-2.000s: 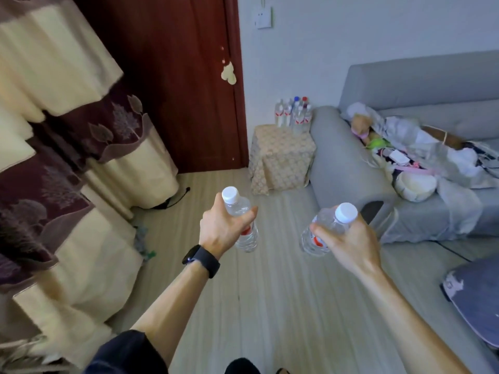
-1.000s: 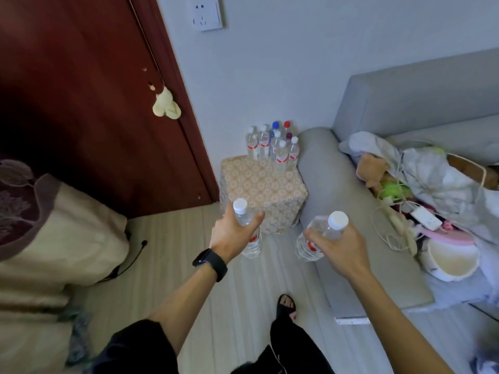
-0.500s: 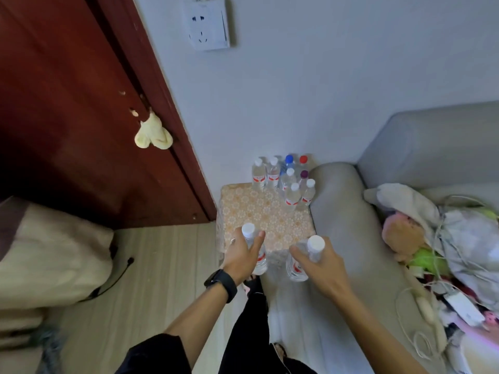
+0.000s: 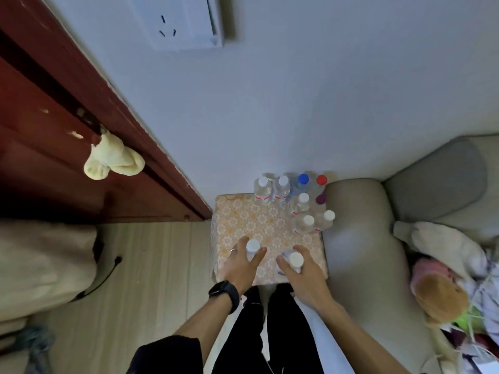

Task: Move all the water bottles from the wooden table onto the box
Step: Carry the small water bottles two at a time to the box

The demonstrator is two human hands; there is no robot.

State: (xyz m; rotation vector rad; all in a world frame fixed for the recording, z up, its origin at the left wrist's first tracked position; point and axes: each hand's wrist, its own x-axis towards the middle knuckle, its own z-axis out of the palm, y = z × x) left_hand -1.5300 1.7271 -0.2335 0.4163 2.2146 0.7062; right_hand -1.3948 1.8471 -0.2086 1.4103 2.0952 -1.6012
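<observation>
A box (image 4: 251, 220) under a floral orange cloth stands against the wall between the door and the sofa. Several water bottles (image 4: 297, 203) cluster at its far right corner, most with white caps, one blue, one red, one purple. My left hand (image 4: 240, 265) grips a white-capped bottle (image 4: 253, 247) over the box's near left part. My right hand (image 4: 302, 276) grips another white-capped bottle (image 4: 294, 261) over the near right part. Whether either bottle rests on the cloth cannot be told.
A dark red door (image 4: 67, 130) with a pale cloth on its handle (image 4: 113, 160) is to the left. A grey sofa arm (image 4: 359, 252) touches the box's right side, with clothes and a plush toy (image 4: 442, 298) beyond. My legs stand at the box's front.
I have walked up to the box. Both hands, each still holding a bottle, have come down over the box's near top.
</observation>
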